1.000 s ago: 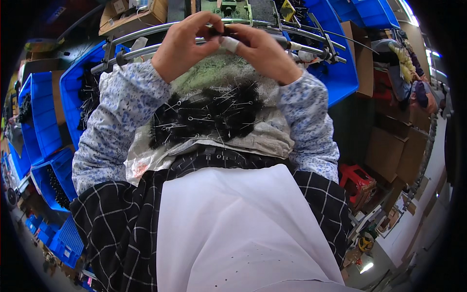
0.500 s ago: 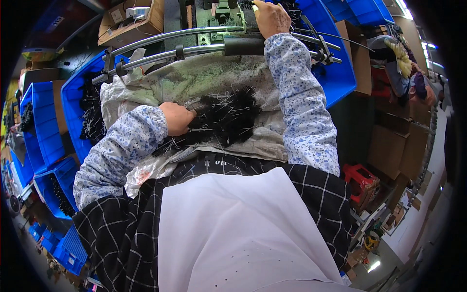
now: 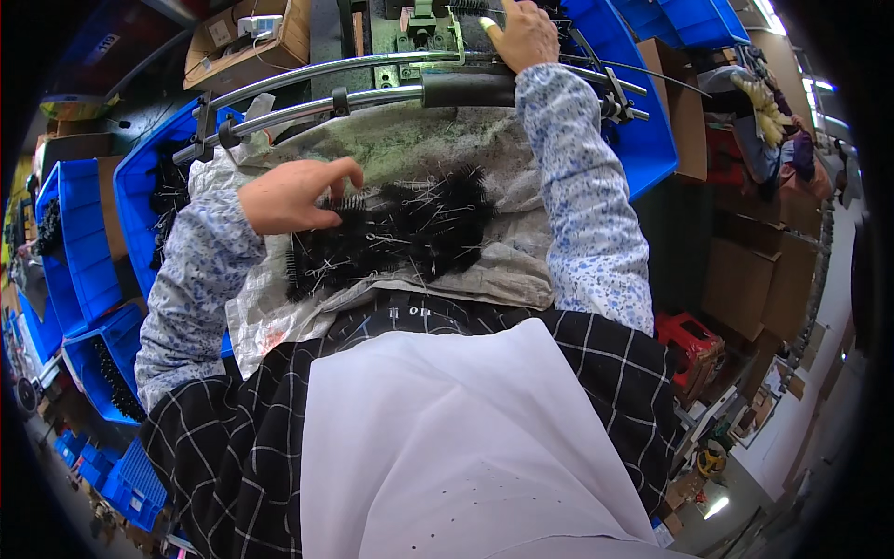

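Left hand [image 3: 291, 195], fingers parted: black-bristled wire brushes [image 3: 410, 228] beside. Right hand [image 3: 527, 39], grip indeterminable: green metal fixture [image 3: 422, 24] leftward. Likely picking; next needs one-brush pinch.

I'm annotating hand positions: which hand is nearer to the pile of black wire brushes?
Left. The left hand is at the upper-left edge of the brush pile; the right hand is farther off, beyond the metal rails.

Looped-wire brushes [image 3: 414, 228], black-bristled, thin pale metal stems; heaped in a loose tangle on a grimy whitish sheet [image 3: 503, 275], stems pointing every way. One separate black bristle brush [image 3: 468, 7], roughly level, near view's upper edge.
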